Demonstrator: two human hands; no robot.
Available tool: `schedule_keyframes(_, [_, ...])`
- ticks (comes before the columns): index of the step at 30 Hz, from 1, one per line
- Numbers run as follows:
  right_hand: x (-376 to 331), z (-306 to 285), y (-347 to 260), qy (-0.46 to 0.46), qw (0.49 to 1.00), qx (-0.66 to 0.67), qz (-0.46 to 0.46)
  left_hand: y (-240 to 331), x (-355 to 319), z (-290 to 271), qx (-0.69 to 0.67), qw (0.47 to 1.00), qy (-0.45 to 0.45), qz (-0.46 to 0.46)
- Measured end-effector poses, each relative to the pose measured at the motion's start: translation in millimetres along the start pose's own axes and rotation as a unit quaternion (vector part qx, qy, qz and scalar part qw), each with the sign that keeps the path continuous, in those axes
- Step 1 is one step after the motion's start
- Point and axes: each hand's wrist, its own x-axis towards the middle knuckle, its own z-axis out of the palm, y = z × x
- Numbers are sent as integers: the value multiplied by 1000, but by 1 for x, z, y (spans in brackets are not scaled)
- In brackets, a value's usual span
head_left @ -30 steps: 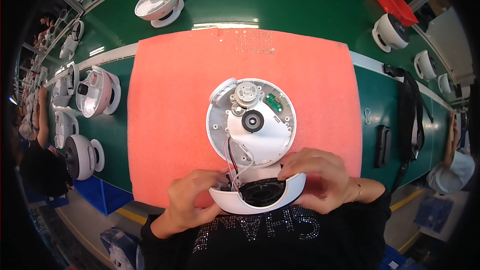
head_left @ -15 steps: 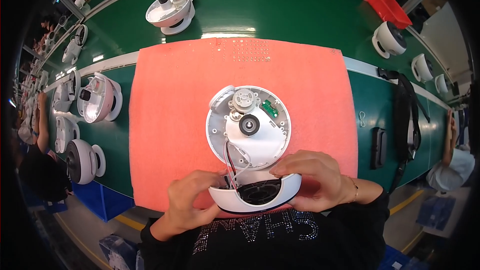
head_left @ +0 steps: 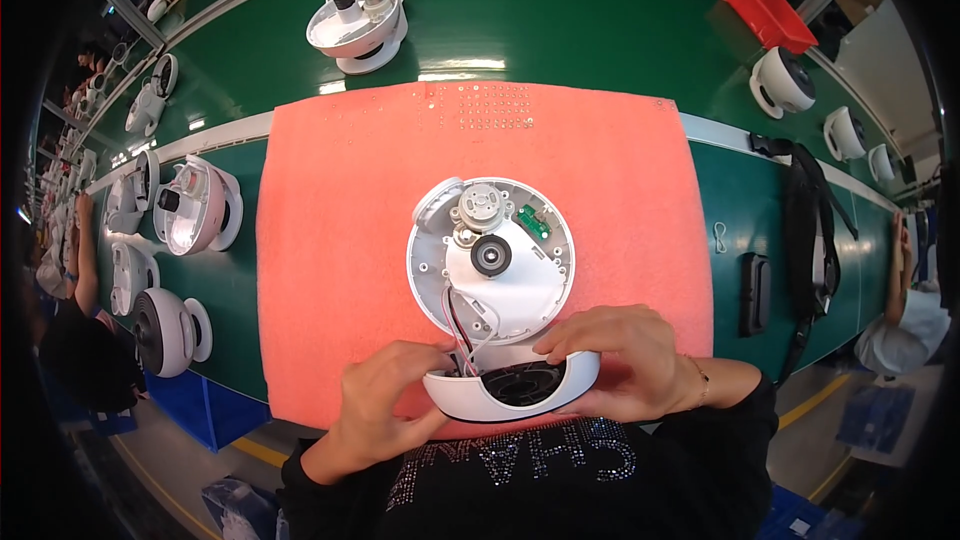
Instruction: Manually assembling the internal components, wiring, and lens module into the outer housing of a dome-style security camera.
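Note:
Both hands grip a white curved fan shell (head_left: pixel 455 399) with a rounded cutout and a black part inside, tilted up near my body. My left hand (head_left: pixel 385 390) pinches its left end, fingers on top and thumb below. My right hand (head_left: pixel 632 360) wraps round its right end in the same way. Just beyond, a round white fan housing (head_left: pixel 424 285) lies open on the pink foam mat (head_left: pixel 330 240). Inside it show a silvery motor (head_left: pixel 482 204), a black round hub (head_left: pixel 491 255) and a small green circuit board (head_left: pixel 534 222). Thin wires (head_left: pixel 456 315) run from the housing to the shell.
Rows of small screws (head_left: pixel 495 105) sit at the mat's far edge. A half-built fan (head_left: pixel 357 25) stands on the green belt (head_left: pixel 560 20). More fans (head_left: pixel 197 205) are at left. At right lie a black case (head_left: pixel 756 295), a black strap bag (head_left: pixel 808 240) and a red bin (head_left: pixel 768 15).
The half-built fan on the belt has shifted right. Both hands keep their grip on the shell, which has tipped very slightly. The view has shifted a little.

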Motion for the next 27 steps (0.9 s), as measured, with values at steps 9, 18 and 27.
schedule_keyframes(9, [5, -3, -7, -71, 994, -7, 85, -4, -8, 5, -34, 998, 34, -29])
schedule_keyframes(18, [-5, -4, -7, -37, 973, 140, 179, -4, -6, 3, -104, 991, 41, -67])
schedule_keyframes(27, [5, -4, -10, -153, 979, 59, 123, 0, -4, 6, -212, 971, 99, -36])
